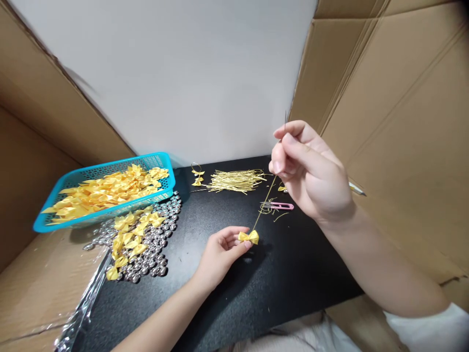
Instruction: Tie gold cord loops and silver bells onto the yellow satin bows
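Low over the black table, my left hand point(229, 249) pinches a small yellow ribbon bow point(249, 237) between thumb and fingers. A gold cord point(264, 203) runs up from the bow to my right hand point(308, 166), which is raised higher and to the right. Between the thumb and forefinger of that hand is a thin needle point(286, 119), its tip pointing up. The cord is stretched straight between both hands. Where the cord meets the needle is hidden by my right fingers.
A blue basket point(168, 171) of yellow bows stands at the left. Silver bells point(157, 254) and loose bows point(128, 239) lie before it. Cut gold cords point(236, 180), a finished-looking bow piece point(198, 177) and pink thread snips point(280, 206) lie farther back. Cardboard walls point(410, 122) flank the table.
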`<state>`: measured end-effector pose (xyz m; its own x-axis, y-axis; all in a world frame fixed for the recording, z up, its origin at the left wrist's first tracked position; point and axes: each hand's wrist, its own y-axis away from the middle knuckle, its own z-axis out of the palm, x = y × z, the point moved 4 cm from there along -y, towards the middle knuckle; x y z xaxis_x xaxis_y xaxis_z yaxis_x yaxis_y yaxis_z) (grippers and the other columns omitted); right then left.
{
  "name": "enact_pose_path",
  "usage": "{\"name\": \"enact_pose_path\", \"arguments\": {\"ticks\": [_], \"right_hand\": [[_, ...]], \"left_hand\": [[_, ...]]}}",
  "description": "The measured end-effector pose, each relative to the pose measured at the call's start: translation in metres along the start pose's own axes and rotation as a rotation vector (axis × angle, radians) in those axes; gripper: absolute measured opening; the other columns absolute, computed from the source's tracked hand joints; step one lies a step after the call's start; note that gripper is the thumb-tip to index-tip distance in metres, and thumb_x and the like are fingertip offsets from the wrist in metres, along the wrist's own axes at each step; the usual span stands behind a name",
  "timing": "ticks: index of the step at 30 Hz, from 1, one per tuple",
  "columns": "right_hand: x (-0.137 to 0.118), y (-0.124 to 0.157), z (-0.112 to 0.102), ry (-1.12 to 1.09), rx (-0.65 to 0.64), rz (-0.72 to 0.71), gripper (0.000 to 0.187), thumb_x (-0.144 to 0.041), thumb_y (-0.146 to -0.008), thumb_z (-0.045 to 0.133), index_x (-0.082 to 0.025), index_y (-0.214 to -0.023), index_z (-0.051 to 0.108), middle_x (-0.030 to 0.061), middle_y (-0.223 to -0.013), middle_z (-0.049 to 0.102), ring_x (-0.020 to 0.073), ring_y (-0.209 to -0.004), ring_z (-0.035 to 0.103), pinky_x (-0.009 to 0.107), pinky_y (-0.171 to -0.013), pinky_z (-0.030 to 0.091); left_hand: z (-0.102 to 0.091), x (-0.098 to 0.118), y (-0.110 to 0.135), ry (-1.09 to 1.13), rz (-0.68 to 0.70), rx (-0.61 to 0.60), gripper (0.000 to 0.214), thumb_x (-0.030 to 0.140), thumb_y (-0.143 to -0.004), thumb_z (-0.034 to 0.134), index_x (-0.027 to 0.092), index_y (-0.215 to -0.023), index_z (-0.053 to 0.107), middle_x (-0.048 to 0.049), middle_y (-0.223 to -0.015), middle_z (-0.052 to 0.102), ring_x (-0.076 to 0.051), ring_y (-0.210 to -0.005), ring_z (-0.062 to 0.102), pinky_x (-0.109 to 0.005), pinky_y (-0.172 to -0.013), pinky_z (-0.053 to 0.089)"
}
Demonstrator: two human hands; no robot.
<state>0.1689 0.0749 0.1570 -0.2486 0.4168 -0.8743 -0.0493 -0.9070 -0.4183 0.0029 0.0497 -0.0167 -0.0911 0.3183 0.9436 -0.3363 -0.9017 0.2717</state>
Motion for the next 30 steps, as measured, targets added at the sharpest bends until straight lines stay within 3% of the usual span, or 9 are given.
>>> {"name": "enact_pose_path", "arguments": {"ticks": [5,9,18,30], "right_hand": [[0.001,0.0,-0.002,0.016,-0.001,0.017,0.016,-0.041,-0.088,0.062,-0.026,-0.083,0.057,-0.0052,-0.064,0.054,0.0075,-0.053,0.05,0.02,-0.046,0.034],[-0.001,0.0,0.0,0.028,0.003,0.003,0.017,-0.041,-0.089,0.061,-0.026,-0.083,0.057,-0.0053,-0.064,0.056,0.0071,-0.054,0.051,0.019,-0.046,0.034],[0.0,-0.009,-0.004,0.092,-0.079,-0.176,0.019,-0.04,-0.09,0.061,-0.024,-0.086,0.052,-0.0058,-0.063,0.057,0.0072,-0.048,0.045,0.021,-0.044,0.035],[0.009,-0.022,-0.011,0.165,-0.055,-0.219,0.023,-0.045,-0.089,0.061,-0.024,-0.084,0.053,-0.0048,-0.062,0.058,0.0081,-0.046,0.043,0.023,-0.044,0.035]], "left_hand": [[-0.001,-0.008,-0.001,0.17,-0.082,0.057,0.044,0.03,-0.057,0.09,0.017,-0.097,0.074,-0.0042,-0.087,0.078,-0.013,-0.078,0.069,-0.023,-0.076,0.052],[0.001,-0.016,-0.002,0.286,-0.139,0.06,0.039,0.033,-0.054,0.092,0.015,-0.085,0.077,-0.005,-0.082,0.077,-0.011,-0.075,0.068,-0.021,-0.075,0.052],[0.004,-0.012,0.001,0.283,-0.05,0.081,0.026,0.033,-0.066,0.085,0.015,-0.081,0.075,-0.0025,-0.074,0.074,-0.01,-0.069,0.066,-0.018,-0.069,0.053],[0.007,-0.011,0.003,0.287,-0.062,0.026,0.028,0.036,-0.073,0.08,0.013,-0.084,0.067,-0.0034,-0.075,0.073,-0.012,-0.064,0.069,-0.021,-0.063,0.055]]}}
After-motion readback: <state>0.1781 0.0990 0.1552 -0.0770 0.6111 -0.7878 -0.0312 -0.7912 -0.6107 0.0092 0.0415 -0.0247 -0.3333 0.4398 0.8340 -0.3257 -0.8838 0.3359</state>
